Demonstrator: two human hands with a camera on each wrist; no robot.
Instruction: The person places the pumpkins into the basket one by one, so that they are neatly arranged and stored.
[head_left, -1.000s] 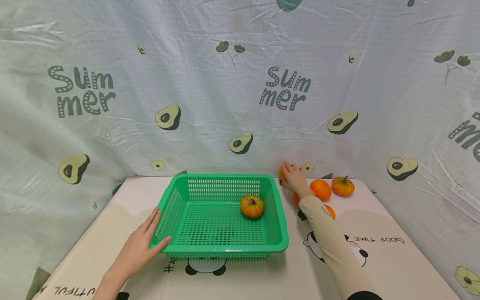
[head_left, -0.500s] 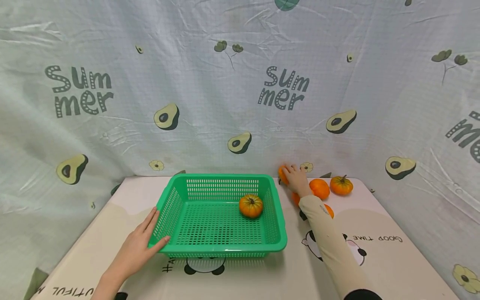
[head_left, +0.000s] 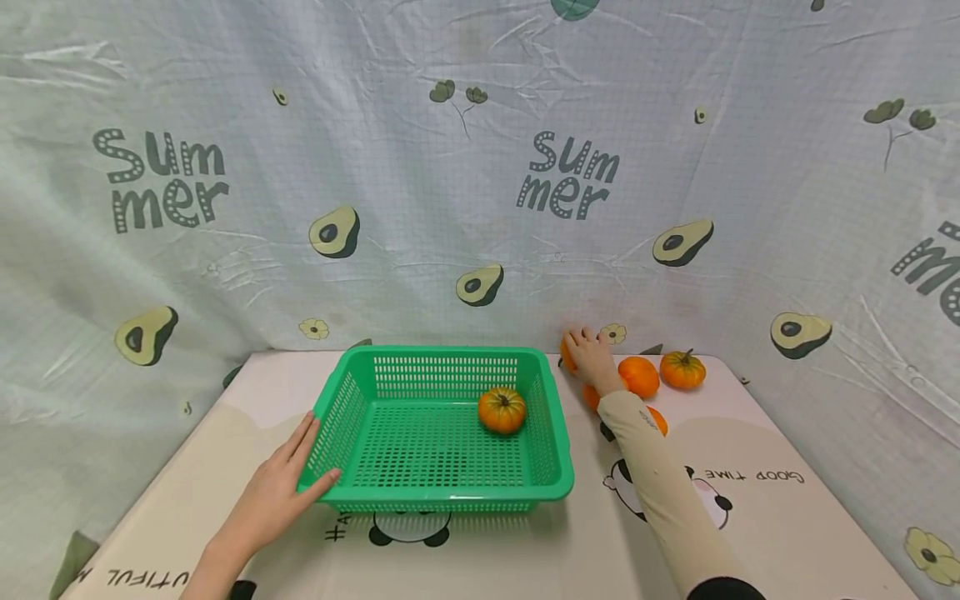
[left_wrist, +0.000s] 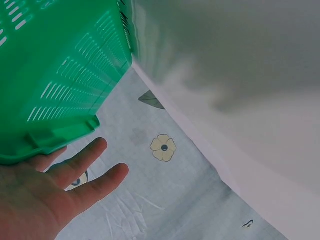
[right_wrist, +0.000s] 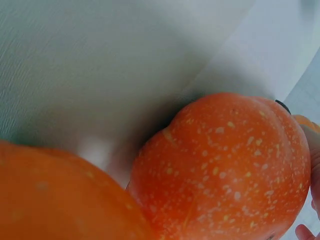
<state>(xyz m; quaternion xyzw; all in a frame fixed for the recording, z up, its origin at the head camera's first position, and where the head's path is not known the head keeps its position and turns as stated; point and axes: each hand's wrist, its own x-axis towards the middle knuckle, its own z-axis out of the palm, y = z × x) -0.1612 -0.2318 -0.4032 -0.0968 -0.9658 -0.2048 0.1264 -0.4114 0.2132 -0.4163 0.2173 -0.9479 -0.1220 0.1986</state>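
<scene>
My left hand (head_left: 272, 492) rests against the left end of the green plastic basket (head_left: 450, 500). Its fingers lie straight along the outer side and the thumb is over the front left corner; in the left wrist view the fingers (left_wrist: 82, 162) extend past the rim. At the back, right of the basket, my right hand (head_left: 592, 360) curls its fingers over an orange pumpkin (head_left: 567, 356), partly hiding it. A speckled orange pumpkin (right_wrist: 230, 165) fills much of the right wrist view, with only a bit of my hand at the right edge. A small yellow-orange pumpkin (head_left: 502, 412) sits inside the basket.
Around my right forearm lie more pumpkins: one orange (head_left: 639, 377), one yellow-orange with a stem (head_left: 683, 370), and others partly covered by the wrist and sleeve (head_left: 652, 483). A printed curtain (head_left: 405, 208) hangs along the back edge of the patterned table (head_left: 780, 533).
The pumpkin under my right fingers has shifted slightly to the right, closer into the hand. My left hand and the basket stay in place.
</scene>
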